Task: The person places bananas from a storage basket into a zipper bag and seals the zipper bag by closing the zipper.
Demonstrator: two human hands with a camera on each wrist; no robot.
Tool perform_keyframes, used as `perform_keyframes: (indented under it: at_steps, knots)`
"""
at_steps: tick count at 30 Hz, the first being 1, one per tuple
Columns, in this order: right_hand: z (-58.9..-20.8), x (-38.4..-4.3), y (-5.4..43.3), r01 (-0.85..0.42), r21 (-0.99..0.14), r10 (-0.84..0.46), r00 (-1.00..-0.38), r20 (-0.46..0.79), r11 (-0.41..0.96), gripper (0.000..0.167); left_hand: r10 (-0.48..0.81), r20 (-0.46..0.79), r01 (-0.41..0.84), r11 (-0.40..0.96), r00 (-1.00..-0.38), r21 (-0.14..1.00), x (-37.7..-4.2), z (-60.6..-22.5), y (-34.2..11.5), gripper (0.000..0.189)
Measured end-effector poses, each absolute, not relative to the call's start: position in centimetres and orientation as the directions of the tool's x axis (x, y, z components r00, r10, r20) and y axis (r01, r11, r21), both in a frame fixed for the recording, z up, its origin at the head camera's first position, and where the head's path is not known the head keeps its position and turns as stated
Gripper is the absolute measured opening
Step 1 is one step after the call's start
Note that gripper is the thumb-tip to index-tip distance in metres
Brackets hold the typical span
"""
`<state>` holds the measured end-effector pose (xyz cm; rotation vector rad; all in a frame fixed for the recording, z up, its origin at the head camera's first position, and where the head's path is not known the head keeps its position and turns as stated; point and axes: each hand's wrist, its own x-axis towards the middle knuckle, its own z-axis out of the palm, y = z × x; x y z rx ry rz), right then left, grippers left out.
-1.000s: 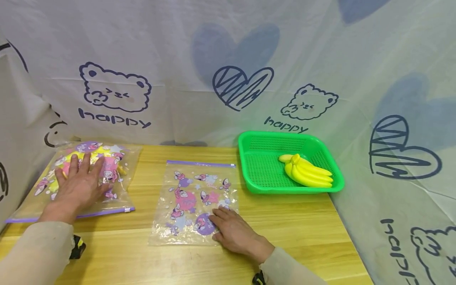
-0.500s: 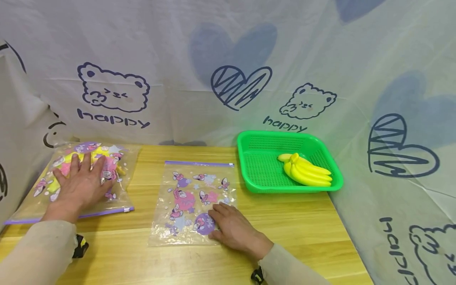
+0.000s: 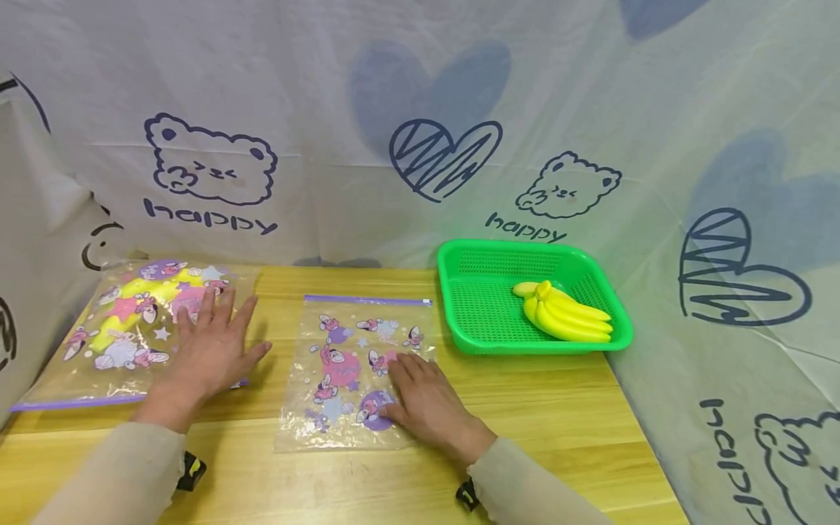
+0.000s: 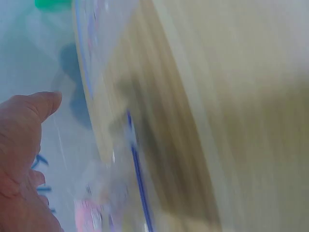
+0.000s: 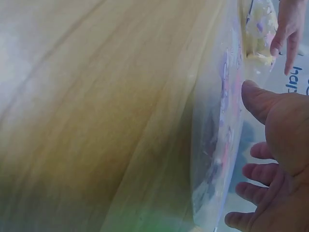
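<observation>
At the left of the head view lies a clear printed zip bag (image 3: 125, 343), bulging with something yellow whose kind the print hides. My left hand (image 3: 208, 350) is spread above its right side, fingers apart and holding nothing; in the left wrist view the hand (image 4: 21, 159) appears raised off the bag's purple zip (image 4: 139, 176). A second zip bag (image 3: 335, 368) of the same print lies flat in the middle. Over its lower right part is my right hand (image 3: 429, 405), fingers extended; the right wrist view shows its palm (image 5: 289, 140) apart from the bag (image 5: 217, 135).
A green plastic basket (image 3: 469, 343) stands at the back right, with a bunch of yellow bananas (image 3: 567, 317) in it. The wooden table (image 3: 525, 437) meets a printed cloth (image 3: 315, 146) at the back and both sides.
My left hand has come off the middle of the bulging bag and moved right. The right hand has shifted slightly farther up over the flat bag. Both bags stay in place.
</observation>
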<state>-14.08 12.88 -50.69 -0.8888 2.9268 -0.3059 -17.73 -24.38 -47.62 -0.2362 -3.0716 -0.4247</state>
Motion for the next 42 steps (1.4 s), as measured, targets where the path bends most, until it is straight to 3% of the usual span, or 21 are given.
perform_keyframes:
  at_steps: [8,19,30,42]
  knots:
    - [-51.4,-14.7,12.5,-0.507,-0.213,-0.522,-0.853,-0.017,0.835,0.078,0.193,0.025,0.191,0.926,-0.981,0.327,-16.8,-48.6,-19.9,0.086]
    - [-52.3,-15.3,12.5,-0.451,-0.215,-0.474,-0.878,-0.068,0.866,0.079,0.330,0.000,0.307,0.876,-0.944,0.372,-15.3,-50.9,-16.9,0.079]
    - [-52.2,-14.5,12.5,-0.449,-0.219,-0.477,-0.874,-0.094,0.866,0.077,0.366,-0.041,0.334,0.884,-0.930,0.328,-14.2,-52.1,-16.8,0.077]
    - [-52.0,-11.0,12.1,-0.535,-0.148,-0.550,-0.829,-0.102,0.832,0.072,0.361,-0.044,0.334,0.897,-0.931,0.289,-14.0,-51.6,-18.2,0.061]
